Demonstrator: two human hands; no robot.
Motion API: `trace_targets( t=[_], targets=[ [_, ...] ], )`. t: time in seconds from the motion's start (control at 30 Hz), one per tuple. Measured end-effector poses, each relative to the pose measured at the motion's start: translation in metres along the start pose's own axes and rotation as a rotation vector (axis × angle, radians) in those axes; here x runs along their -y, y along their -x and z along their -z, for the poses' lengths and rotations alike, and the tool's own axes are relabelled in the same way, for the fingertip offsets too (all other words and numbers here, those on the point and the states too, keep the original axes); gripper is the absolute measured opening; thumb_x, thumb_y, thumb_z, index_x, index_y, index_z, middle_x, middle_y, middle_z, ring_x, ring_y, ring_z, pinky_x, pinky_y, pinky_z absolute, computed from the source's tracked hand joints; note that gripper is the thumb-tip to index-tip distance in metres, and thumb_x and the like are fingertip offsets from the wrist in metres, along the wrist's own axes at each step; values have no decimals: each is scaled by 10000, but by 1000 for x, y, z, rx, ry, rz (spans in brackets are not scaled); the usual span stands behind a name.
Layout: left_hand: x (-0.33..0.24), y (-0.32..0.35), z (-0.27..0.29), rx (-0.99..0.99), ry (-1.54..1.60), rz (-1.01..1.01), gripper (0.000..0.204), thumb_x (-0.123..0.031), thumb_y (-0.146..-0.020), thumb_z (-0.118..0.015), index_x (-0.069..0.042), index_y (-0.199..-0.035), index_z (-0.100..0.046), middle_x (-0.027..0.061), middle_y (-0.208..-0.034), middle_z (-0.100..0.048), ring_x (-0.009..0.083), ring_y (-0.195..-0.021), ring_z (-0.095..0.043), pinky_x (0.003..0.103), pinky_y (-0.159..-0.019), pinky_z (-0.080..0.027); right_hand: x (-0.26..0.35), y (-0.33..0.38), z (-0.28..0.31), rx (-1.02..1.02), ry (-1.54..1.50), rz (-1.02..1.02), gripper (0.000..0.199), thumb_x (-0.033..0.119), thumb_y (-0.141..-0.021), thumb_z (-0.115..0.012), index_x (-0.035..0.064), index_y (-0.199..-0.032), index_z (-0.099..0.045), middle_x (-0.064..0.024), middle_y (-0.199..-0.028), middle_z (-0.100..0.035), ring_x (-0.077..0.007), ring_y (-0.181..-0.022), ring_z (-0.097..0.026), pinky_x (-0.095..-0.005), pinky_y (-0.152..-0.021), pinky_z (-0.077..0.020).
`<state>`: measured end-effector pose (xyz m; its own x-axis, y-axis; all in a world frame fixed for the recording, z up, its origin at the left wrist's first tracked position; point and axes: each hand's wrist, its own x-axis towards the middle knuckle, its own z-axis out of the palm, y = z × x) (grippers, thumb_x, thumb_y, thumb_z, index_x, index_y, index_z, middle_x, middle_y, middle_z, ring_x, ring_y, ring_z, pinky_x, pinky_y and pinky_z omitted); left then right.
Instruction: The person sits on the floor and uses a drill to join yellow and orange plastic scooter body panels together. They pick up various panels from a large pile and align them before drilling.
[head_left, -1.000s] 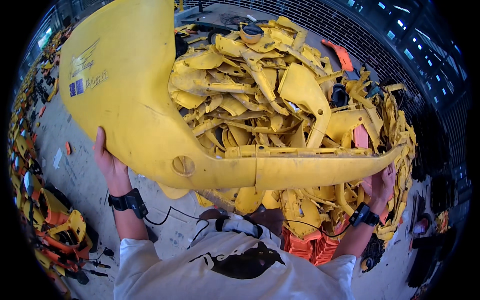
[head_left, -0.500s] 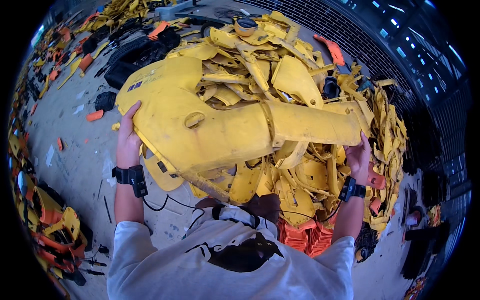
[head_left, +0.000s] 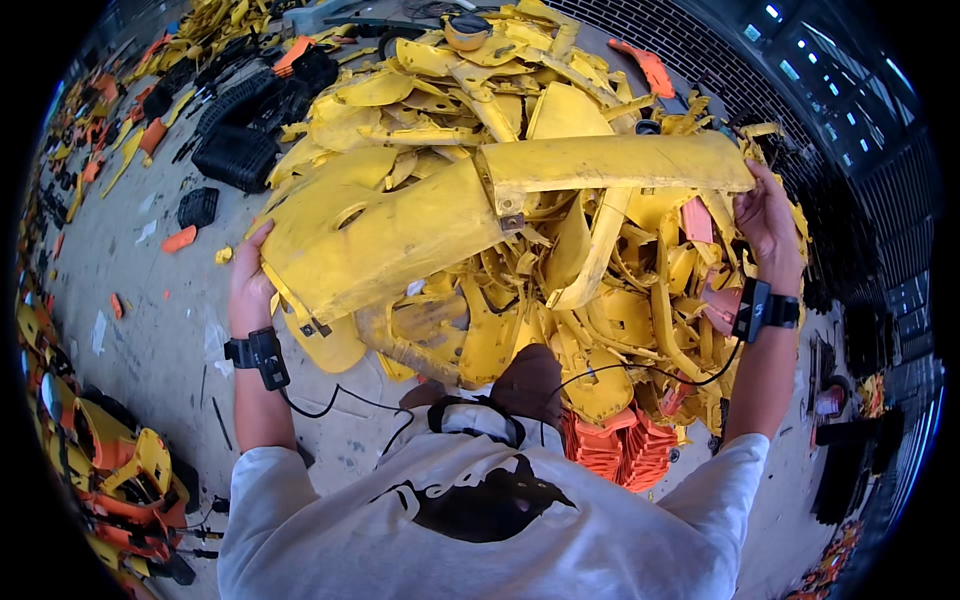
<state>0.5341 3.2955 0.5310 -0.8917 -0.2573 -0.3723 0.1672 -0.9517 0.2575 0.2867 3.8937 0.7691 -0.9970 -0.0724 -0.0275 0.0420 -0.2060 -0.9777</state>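
Note:
A large, scuffed yellow plastic panel (head_left: 410,235) is held up between my two hands in front of me. Its wide body lies on the left, and a long narrow section (head_left: 620,162) reaches right from a raised seam. My left hand (head_left: 252,280) grips the left edge, thumb on top and the other fingers mostly hidden beneath. At the tip of the narrow section, my right hand (head_left: 768,222) closes round the end. Below and beyond the panel spreads a heap of yellow plastic parts (head_left: 600,390), which the panel partly covers.
Stacked orange pieces (head_left: 630,452) sit near my legs at the front of the heap. Black plastic parts (head_left: 235,155) and a small orange piece (head_left: 180,239) lie on the floor to the left. Mixed orange and yellow parts (head_left: 125,455) line the left side. Cables run from both wrist devices.
The yellow panel has tipped, its wide face now more foreshortened and its right end higher. My right hand has moved up and right; my left has shifted slightly.

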Motion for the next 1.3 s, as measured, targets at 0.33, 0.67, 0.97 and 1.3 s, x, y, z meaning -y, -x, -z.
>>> trace_targets(
  t=[0.33,0.67,0.97,1.3],
  targets=[
    [13,60,4,-17,40,-211,426,-79,-939,-530,18,-1341,-426,221,-1305,-533,340,-1157,-571,449,-968,-494,2,-18,22,398,206,116,297,216,-933,-586,-38,-1087,-580,-63,-841,-676,-114,-601,-614,-214,-543,-486],
    [28,160,-64,58,-35,-439,426,-137,-957,-526,53,-1325,-424,250,-1298,-527,349,-1119,-596,445,-958,-505,-54,-11,46,357,-86,-35,431,224,-949,-552,-42,-1284,-498,-139,-1199,-624,-221,-1055,-628,-350,-909,-514],
    [41,239,-44,25,-55,-488,430,-137,-958,-517,2,-1353,-421,216,-1315,-529,339,-1172,-561,459,-990,-476,-29,10,7,509,240,272,656,287,-900,-653,-47,-1391,-372,-78,-1095,-656,-113,-882,-656,-237,-745,-543],
    [-6,325,5,-6,20,-732,410,-183,-968,-517,12,-1324,-457,207,-1290,-555,336,-1168,-566,475,-997,-462,-133,-16,-59,732,15,130,583,243,-950,-571,-7,-1423,-340,-102,-1326,-523,-186,-1151,-557,-311,-970,-458]
  ],
)
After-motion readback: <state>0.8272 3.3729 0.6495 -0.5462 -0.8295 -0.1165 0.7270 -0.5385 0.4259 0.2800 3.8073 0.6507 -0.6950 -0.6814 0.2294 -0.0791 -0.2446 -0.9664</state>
